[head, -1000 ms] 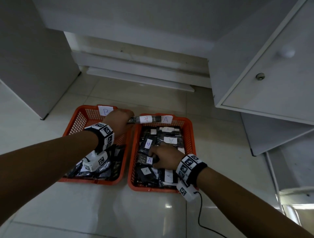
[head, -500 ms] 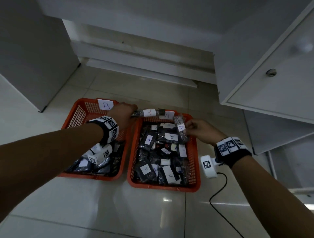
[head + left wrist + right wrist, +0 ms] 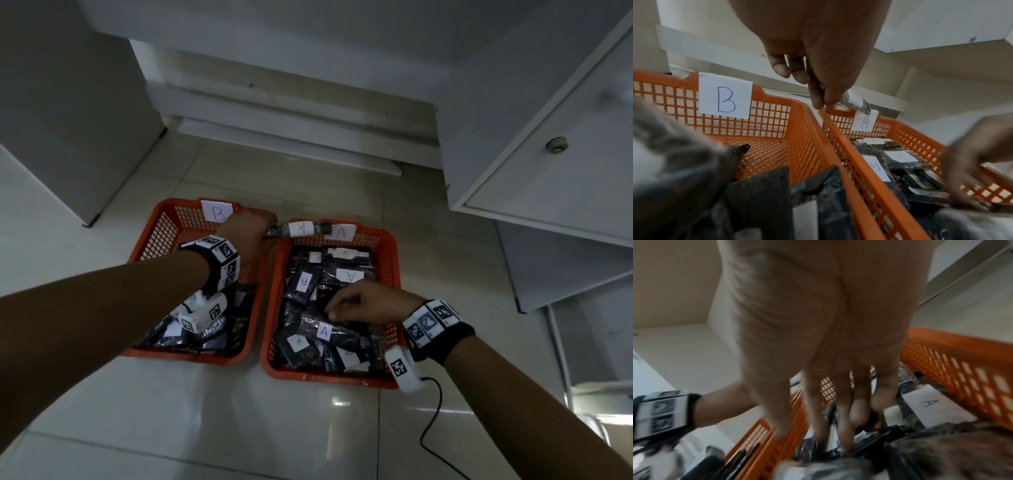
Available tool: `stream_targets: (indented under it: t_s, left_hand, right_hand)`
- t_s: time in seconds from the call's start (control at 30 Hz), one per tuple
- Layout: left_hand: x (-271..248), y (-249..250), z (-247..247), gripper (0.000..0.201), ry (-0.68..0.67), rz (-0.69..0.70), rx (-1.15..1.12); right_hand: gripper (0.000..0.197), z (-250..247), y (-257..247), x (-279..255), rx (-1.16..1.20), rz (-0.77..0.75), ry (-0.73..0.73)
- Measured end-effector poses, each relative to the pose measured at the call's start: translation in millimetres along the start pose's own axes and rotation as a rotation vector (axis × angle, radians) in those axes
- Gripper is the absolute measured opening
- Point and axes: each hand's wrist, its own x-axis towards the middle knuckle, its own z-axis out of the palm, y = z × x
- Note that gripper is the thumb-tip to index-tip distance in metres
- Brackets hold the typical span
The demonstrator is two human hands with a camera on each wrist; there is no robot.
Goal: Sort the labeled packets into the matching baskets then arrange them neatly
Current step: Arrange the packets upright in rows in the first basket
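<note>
Two orange mesh baskets stand side by side on the floor. Basket B [image 3: 161, 219] is on the left and basket A [image 3: 392, 260] on the right, each with a paper letter tag on its far wall and dark packets inside. My left hand [image 3: 251, 229] pinches a dark packet labeled A [image 3: 301, 229] above the far rims where the baskets meet; the left wrist view shows the pinched packet [image 3: 855, 102] next to the A tag [image 3: 865, 121]. Over the middle of basket A, my right hand [image 3: 356, 305] points its fingers [image 3: 844, 434] down onto the packets, holding nothing I can see.
A white cabinet [image 3: 68, 102] stands at the left, and another with a knobbed door [image 3: 555, 144] overhangs at the right. A white step [image 3: 291, 137] runs behind the baskets. A black cable [image 3: 431, 428] trails from my right wrist over the glossy tile.
My right hand came back from the far right edge of basket A, where it held a packet, to the basket's middle without it. The left hand kept its packet in place.
</note>
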Motion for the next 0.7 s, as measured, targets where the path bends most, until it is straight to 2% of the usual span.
stream_targets:
  t_s: [0.1, 0.13, 0.2, 0.33, 0.57, 0.7]
  left_hand:
    - [-0.6, 2.7, -3.5, 0.014, -0.007, 0.001, -0.006]
    - [-0.7, 3.6, -4.4, 0.014, -0.009, 0.002, -0.006]
    - [-1.1, 4.3, -5.0, 0.014, -0.009, 0.005, 0.001]
    - [-2.0, 3.9, -6.0, 0.014, 0.000, 0.003, 0.009]
    - [-3.9, -3.5, -2.3, 0.011, -0.002, -0.002, 0.008]
    - [-4.2, -2.9, -1.6, 0.010, 0.013, 0.006, 0.004]
  right_hand:
    - [0.023, -1.1, 0.8, 12.4, -0.139, 0.104, 0.288]
    - [0.027, -1.6, 1.8, 15.7, -0.237, 0.142, 0.319]
    - [0.033, 2.0, 4.1, 22.6, -0.341, 0.179, 0.250]
    - [0.035, 9.5, 9.4, 33.9, -0.284, 0.239, 0.157]
    - [0.023, -6.4, 18.6, 35.0, 0.072, 0.295, 0.274]
    - [0.023, -10.7, 21.9, 35.0, 0.085, 0.278, 0.318]
